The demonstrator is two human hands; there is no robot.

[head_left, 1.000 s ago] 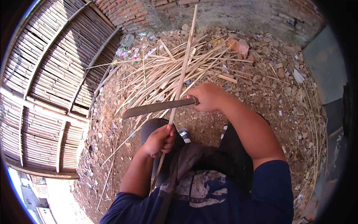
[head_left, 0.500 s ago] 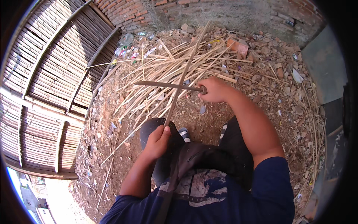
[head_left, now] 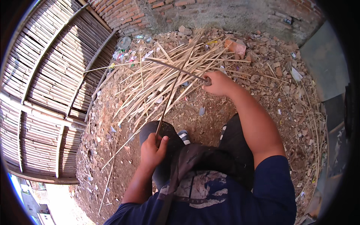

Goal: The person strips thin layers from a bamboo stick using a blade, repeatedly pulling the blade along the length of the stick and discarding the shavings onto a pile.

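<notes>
My left hand (head_left: 153, 150) is closed around the near end of a long bamboo strip (head_left: 166, 102), just above my left knee. The strip slants away over a heap of pale split bamboo strips (head_left: 150, 88), its narrow edge showing. My right hand (head_left: 220, 84) grips the handle of a long dark-bladed machete (head_left: 163, 64). The blade points to the far left and crosses the held strip in view; I cannot tell whether they touch. The right fingers wrap the handle and hide most of it.
A slatted bamboo panel (head_left: 52, 78) stands at left. A brick wall (head_left: 210, 17) closes off the far side, with an orange brick block (head_left: 235, 48) in the rubble before it. Grey sheets (head_left: 322, 63) stand at right. Several thin strips (head_left: 313, 123) lie along that side.
My left hand has drawn nearer to me, and the strip has turned from its flat side to its edge. The machete's tip has swung farther away; my right hand has shifted slightly.
</notes>
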